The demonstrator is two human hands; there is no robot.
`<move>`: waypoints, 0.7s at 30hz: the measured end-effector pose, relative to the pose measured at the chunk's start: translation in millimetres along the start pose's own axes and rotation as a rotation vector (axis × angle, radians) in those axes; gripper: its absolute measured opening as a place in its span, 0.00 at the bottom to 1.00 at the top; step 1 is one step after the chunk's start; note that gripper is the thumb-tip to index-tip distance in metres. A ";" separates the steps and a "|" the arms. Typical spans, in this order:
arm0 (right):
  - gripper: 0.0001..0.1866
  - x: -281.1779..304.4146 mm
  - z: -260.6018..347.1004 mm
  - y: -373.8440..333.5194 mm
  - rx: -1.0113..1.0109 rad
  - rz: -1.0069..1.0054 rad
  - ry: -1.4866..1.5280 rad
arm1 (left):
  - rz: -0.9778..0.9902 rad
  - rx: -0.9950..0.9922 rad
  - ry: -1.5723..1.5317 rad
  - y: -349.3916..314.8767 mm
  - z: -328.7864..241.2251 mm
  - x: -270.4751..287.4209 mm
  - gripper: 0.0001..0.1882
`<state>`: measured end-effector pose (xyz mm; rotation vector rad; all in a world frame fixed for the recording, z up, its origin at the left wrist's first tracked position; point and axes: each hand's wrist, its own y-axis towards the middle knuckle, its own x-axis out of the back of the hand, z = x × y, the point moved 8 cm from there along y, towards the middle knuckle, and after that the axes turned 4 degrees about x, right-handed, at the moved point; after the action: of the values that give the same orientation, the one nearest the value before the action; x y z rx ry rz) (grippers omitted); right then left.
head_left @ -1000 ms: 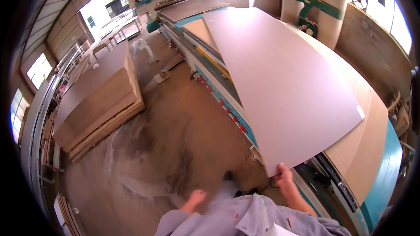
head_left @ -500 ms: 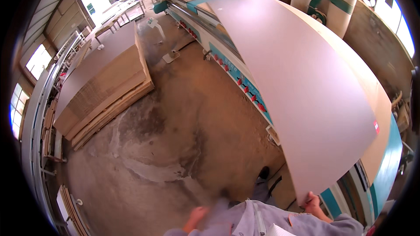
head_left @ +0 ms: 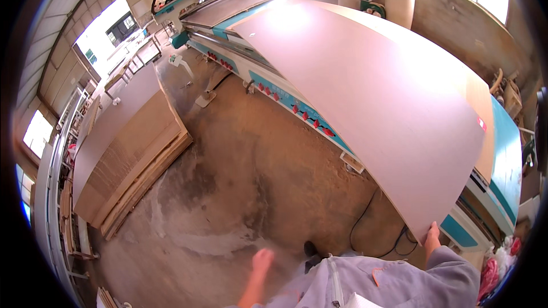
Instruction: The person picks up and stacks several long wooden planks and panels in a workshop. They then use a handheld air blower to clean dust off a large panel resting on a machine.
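Note:
A large pale pinkish-grey panel (head_left: 365, 102) lies at a slant on the long machine bed, its near corner jutting out over the floor. At that corner my right hand (head_left: 432, 235) grips the edge, with the thumb on top and the other fingers mostly hidden beneath. My left hand (head_left: 262, 259) hangs over the floor in front of my body, away from the panel. Its fingers look curled into a loose fist, a little blurred, with nothing seen in them.
The white and teal machine (head_left: 274, 92) with red knobs runs along the right. A tall stack of boards (head_left: 137, 137) stands at the left. A dark cable (head_left: 365, 217) lies on the floor near my feet. A small white stand (head_left: 185, 68) sits farther off.
The view has shifted. The panel's near corner and my right hand now appear farther right and higher, the hand still on the panel. My left hand has swung forward from beside my body.

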<state>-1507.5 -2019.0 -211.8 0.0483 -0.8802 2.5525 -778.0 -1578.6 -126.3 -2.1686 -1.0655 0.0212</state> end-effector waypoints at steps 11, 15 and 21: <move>0.26 -34.5 31.4 -137.6 -0.204 0.339 0.147 | 0.657 -0.868 -0.208 -264.6 -355.2 -181.8 0.18; 0.18 -40.9 18.2 -155.4 -0.204 0.492 0.210 | 1.199 -1.102 -0.156 -433.7 -414.4 -216.1 0.19; 0.15 -44.5 25.0 -153.1 -0.146 0.502 0.150 | 1.483 -1.373 -0.519 -558.1 -412.2 -215.5 0.20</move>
<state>-1406.5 -1943.9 -110.8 -0.4573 -1.1287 2.8807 -1176.8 -1743.7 458.2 -3.7568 0.9741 0.7217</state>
